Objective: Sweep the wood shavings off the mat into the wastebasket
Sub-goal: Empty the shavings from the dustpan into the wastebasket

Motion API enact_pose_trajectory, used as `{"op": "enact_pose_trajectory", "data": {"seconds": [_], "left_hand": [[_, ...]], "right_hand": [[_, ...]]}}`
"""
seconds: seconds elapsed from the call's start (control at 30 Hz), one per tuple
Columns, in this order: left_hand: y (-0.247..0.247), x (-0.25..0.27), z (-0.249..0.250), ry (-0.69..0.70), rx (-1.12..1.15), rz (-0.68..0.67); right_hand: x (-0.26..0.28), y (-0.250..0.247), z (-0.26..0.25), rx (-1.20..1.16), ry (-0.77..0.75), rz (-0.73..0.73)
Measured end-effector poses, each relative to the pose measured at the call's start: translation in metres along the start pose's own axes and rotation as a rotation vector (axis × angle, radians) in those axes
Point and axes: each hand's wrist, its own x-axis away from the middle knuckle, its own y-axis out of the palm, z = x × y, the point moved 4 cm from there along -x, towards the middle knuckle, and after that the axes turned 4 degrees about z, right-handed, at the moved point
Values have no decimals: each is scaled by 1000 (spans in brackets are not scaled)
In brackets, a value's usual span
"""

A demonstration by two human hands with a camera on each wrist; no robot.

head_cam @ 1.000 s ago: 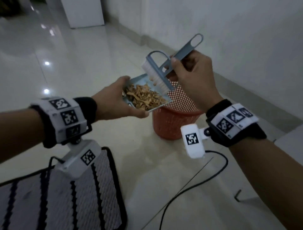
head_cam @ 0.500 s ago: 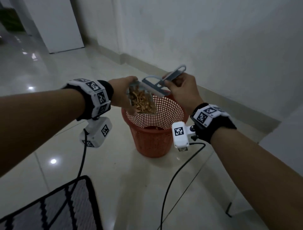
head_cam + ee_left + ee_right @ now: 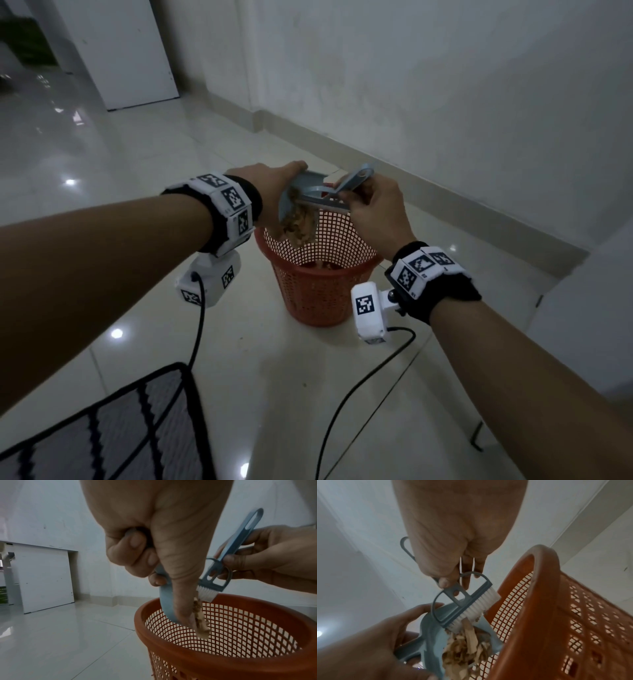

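— The hands?
— The left hand (image 3: pixel 270 192) gripped the blue dustpan (image 3: pixel 429 639), tipped steeply over the orange wastebasket (image 3: pixel 318 291). The right hand (image 3: pixel 373 209) pinched the brush (image 3: pixel 467 605), bristles against the pan.
— And the wood shavings (image 3: pixel 299 224)?
— Sliding off the pan's lip above the basket's mouth. The striped mat (image 3: pixel 113 435) lay at seven o'clock on the floor.

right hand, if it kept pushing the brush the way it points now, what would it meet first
Probably the wood shavings on the dustpan: the right hand holds the brush with its bristles down at the pile. Beyond lies the wastebasket.
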Motion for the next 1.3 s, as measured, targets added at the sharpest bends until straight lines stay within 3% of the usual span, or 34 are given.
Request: {"op": "enact_pose_trajectory", "data": {"seconds": [0.1,0.2,0.37,0.43,0.6,0.8,0.97,1.1,1.2,1.3], "left_hand": [[-4,3,-3,-12,-15,9],[-7,5,-3,-26,-19,8],[-11,6,0,-31,-22,20],[-12,8,-1,-42,-3,28],[-7,17,-1,-71,129,27],[-5,25,16,-42,208,10],[0,26,18,-48,172,33],[1,29,18,-51,201,33],[6,33,13,-90,329,-9],[12,41,2,-147,504,-7]], "right_hand": [[5,-5,-2,146,-27,84],[6,-8,-3,126,18,213],[11,7,-5,157,82,163],[13,2,-7,173,82,215],[8,-8,-6,48,170,346],[8,2,11,-148,343,321],[8,-3,0,-126,319,384],[9,1,-5,-125,340,355],[15,5,-6,-173,364,331],[20,4,-24,-77,218,361]]}}
